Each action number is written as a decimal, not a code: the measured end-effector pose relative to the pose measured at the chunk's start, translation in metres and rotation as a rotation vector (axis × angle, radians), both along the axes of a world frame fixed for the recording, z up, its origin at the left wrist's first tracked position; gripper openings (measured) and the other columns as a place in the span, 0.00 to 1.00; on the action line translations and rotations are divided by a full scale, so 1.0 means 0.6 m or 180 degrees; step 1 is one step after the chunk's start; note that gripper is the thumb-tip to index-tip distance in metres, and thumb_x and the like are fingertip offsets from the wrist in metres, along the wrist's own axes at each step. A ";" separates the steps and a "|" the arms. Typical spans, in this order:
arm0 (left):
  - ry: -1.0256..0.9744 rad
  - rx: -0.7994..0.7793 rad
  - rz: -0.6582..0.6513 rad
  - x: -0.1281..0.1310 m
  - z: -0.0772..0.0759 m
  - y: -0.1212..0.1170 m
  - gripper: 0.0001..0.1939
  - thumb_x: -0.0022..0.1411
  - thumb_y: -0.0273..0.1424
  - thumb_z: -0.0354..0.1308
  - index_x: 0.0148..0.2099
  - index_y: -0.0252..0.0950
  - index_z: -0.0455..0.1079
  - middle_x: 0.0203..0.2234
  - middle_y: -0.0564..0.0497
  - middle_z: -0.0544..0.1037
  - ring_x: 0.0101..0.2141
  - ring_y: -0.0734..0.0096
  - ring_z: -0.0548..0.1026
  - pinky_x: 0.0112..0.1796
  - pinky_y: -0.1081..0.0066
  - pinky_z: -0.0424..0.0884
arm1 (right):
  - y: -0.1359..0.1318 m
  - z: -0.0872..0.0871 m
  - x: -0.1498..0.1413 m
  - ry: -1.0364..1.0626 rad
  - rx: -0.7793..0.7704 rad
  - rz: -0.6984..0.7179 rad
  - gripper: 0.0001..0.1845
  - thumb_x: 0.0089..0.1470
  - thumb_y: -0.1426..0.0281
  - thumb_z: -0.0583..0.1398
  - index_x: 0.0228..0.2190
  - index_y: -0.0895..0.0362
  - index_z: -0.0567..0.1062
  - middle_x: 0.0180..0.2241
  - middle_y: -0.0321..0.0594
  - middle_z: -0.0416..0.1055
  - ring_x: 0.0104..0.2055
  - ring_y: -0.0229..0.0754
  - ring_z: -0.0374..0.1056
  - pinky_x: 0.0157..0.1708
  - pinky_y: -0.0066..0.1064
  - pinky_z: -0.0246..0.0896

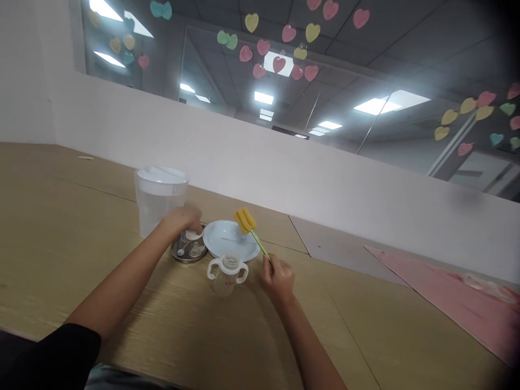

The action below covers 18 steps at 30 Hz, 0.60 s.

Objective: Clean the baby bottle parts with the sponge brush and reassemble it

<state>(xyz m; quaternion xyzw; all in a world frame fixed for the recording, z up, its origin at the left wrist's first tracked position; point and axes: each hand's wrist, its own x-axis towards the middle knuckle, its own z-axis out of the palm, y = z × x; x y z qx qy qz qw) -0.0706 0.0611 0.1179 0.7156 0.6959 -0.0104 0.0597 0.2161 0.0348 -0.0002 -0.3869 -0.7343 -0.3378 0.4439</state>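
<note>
In my right hand, closed round its green handle, is a bottle brush with a yellow sponge head, raised over the right side of a white plate. My left hand reaches over a round metal tray, smeared by motion, so its grip does not show. On that tray lie a clear nipple and other small bottle parts, partly hidden by the hand. A clear baby bottle with two white handles stands upright without a cap, in front of the plate.
A tall translucent pitcher with a white lid stands behind my left forearm. The wooden table meets a white wall at the back. To the far right lies a pink sheet.
</note>
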 end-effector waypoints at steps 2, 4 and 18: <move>-0.0029 -0.0255 0.0026 -0.001 -0.007 0.007 0.13 0.42 0.36 0.62 0.28 0.30 0.75 0.25 0.40 0.79 0.27 0.58 0.76 0.30 0.68 0.70 | 0.001 0.000 0.001 -0.0050 -0.0009 0.0009 0.18 0.61 0.68 0.50 0.23 0.59 0.71 0.13 0.32 0.60 0.16 0.32 0.55 0.21 0.25 0.46; -0.0067 -0.0406 -0.0003 0.002 -0.014 0.017 0.12 0.40 0.36 0.63 0.24 0.30 0.74 0.21 0.42 0.78 0.25 0.61 0.75 0.30 0.68 0.71 | 0.002 -0.001 0.002 -0.0069 -0.0011 -0.0009 0.18 0.61 0.68 0.50 0.22 0.58 0.70 0.13 0.32 0.59 0.16 0.32 0.55 0.21 0.25 0.46; -0.0524 -0.0804 -0.0282 0.013 -0.067 0.049 0.12 0.29 0.31 0.68 0.20 0.33 0.73 0.18 0.44 0.77 0.22 0.60 0.74 0.28 0.65 0.72 | 0.002 -0.002 0.002 -0.0088 -0.0116 -0.0022 0.18 0.60 0.68 0.50 0.23 0.58 0.70 0.13 0.33 0.61 0.17 0.32 0.55 0.21 0.25 0.46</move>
